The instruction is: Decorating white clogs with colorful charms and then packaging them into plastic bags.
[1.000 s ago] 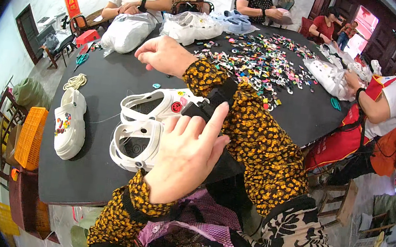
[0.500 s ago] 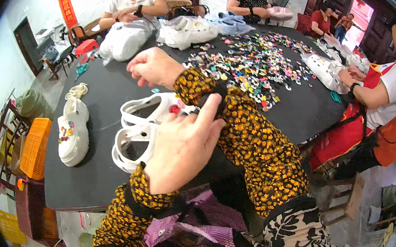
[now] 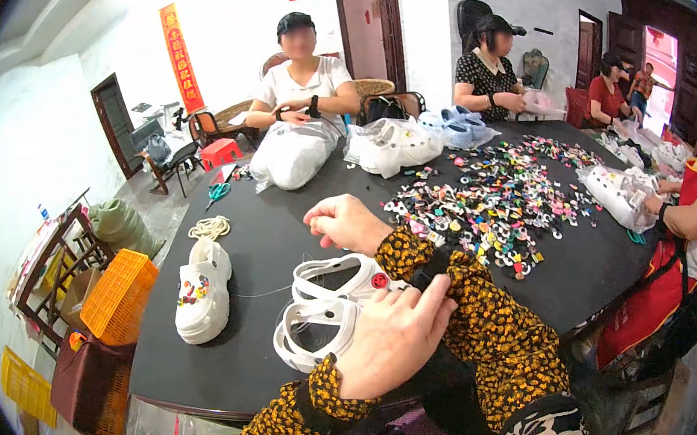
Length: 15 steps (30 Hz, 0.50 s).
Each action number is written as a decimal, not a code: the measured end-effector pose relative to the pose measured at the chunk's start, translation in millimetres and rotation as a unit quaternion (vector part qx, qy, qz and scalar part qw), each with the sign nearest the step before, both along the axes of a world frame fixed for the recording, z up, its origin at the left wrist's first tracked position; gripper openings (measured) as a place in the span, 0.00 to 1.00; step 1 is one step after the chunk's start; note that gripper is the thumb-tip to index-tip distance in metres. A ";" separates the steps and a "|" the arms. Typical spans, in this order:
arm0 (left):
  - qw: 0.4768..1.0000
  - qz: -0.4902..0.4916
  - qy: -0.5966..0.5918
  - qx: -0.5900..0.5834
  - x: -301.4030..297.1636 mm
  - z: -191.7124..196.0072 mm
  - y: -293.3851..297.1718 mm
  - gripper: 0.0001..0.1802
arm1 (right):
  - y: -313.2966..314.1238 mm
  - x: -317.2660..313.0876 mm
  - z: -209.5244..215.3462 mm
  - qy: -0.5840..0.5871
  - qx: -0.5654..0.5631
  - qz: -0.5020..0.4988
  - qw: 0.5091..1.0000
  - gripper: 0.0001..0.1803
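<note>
My left hand (image 3: 395, 335) reaches across to my right wrist, its index finger stretched out against the black band (image 3: 428, 270) there. It appears to hold nothing. My right hand (image 3: 349, 223) hovers past the clogs with fingers loosely bent and nothing visible in them. Below my hands lie two white clogs side by side: the farther clog (image 3: 320, 276) has a red charm, and the nearer clog (image 3: 287, 344) is partly covered by my left hand. Another white clog (image 3: 205, 309), with colourful charms on it, stands to the left on the black table (image 3: 244, 377).
A heap of small colourful charms (image 3: 488, 203) covers the table's far right. Cream cord (image 3: 210, 227) and teal scissors (image 3: 218, 192) lie at the left edge. Bagged clogs (image 3: 395, 145) stand at the far side, where several people work. Orange crates (image 3: 120, 295) stand left of the table.
The view has tilted up and turned left, so the table and clogs appear lower and farther right. My hands keep nearly the same pose, left fingers at the right wrist.
</note>
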<state>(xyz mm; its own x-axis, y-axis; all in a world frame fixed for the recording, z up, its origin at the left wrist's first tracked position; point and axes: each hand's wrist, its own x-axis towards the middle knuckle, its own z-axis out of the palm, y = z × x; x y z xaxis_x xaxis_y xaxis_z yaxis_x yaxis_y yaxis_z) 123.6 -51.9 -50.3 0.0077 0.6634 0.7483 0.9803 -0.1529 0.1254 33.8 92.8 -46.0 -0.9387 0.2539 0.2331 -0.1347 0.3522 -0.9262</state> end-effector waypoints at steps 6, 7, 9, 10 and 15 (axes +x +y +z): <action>0.999 -0.001 -0.013 -0.033 1.6 -6.7 2.0 0.15 | -2.3 -0.2 5.2 -0.031 -0.009 -0.004 0.999 0.14; 0.999 -0.002 -0.012 -0.032 2.6 -7.7 1.7 0.15 | -2.2 0.6 5.2 -0.030 -0.008 -0.005 0.999 0.14; 0.999 -0.009 -0.029 -0.044 3.9 -8.4 1.9 0.15 | -0.9 0.7 2.3 -0.021 -0.002 -0.005 1.000 0.14; 0.999 -0.010 -0.028 -0.043 4.3 -8.9 2.5 0.15 | 0.0 1.2 1.1 -0.020 -0.001 -0.005 1.000 0.14; 0.995 -0.040 -0.071 -0.061 6.0 -9.7 -1.0 0.13 | 2.3 4.1 -4.3 -0.023 -0.004 -0.004 1.000 0.14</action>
<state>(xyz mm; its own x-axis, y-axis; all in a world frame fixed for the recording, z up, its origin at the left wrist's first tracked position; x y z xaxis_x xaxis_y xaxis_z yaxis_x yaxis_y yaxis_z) 129.6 -52.9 -60.0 -0.0363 0.7506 0.6598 0.9369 -0.2042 0.2838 37.9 95.1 -50.3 -0.9464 0.2624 0.1882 -0.0902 0.3447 -0.9344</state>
